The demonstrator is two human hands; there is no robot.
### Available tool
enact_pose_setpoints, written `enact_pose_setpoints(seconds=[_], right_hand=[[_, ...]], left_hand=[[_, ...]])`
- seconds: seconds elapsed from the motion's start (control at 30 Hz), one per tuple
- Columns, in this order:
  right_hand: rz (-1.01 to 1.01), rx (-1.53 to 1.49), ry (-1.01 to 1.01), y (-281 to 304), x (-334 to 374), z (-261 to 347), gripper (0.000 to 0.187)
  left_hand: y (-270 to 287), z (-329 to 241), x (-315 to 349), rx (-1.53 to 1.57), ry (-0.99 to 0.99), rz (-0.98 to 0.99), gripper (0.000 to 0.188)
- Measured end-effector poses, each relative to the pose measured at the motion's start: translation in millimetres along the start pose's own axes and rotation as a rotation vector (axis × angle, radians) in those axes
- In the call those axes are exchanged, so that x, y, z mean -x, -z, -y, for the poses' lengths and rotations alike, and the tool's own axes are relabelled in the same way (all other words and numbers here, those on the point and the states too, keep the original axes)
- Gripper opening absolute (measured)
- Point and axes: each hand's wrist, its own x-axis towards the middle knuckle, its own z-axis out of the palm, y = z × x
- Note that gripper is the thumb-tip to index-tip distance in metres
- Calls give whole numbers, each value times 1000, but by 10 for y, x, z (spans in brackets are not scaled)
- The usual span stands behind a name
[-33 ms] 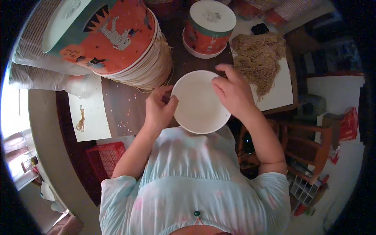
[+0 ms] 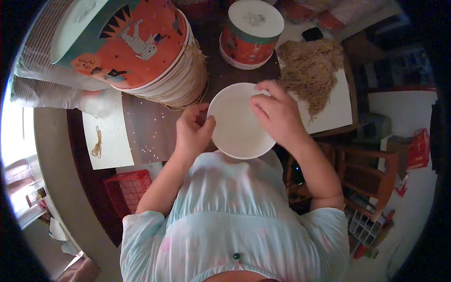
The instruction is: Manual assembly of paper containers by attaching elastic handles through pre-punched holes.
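Close in front of my body is a white round paper tub (image 2: 239,127), its open mouth turned up toward me. My left hand (image 2: 194,129) pinches the left side of its rim between thumb and fingers. At the upper right of the rim, my right hand (image 2: 277,110) is closed, fingers bent over the edge and thumb reaching across the opening. Its fingertips are partly hidden. Left of and beyond my left hand, a tall stack of tubs (image 2: 141,51) with an orange and green print lies tilted, tan strings hanging around its lower tubs.
Behind the held tub stands a smaller stack of printed tubs (image 2: 249,44). A heap of tan strings (image 2: 312,70) lies on a white board (image 2: 340,103) at the right. Left, a looped string (image 2: 97,143) rests on another white board (image 2: 115,141). A red crate (image 2: 127,188) sits below.
The tub has shifted slightly right and away from me. My right hand has moved a little left, its raised finger coming down over the rim; the left hand keeps its pinch.
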Motion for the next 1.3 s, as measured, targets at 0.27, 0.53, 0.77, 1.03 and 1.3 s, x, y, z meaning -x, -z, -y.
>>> enact_pose_setpoints(seconds=[0.27, 0.53, 0.77, 1.03, 1.3], right_hand=[[203, -506, -390, -536, -50, 202, 12], [229, -470, -384, -587, -24, 198, 9], [211, -494, -359, -621, -77, 229, 10], [250, -470, -344, -621, -100, 224, 10], [368, -466, -320, -536, -110, 267, 10]], left_hand=[[-27, 23, 97, 170, 83, 21, 27], [45, -63, 72, 287, 192, 93, 24], [49, 0, 18, 318, 185, 104, 23], [90, -25, -21, 223, 144, 184, 21], [259, -199, -168, -310, -259, 334, 16]])
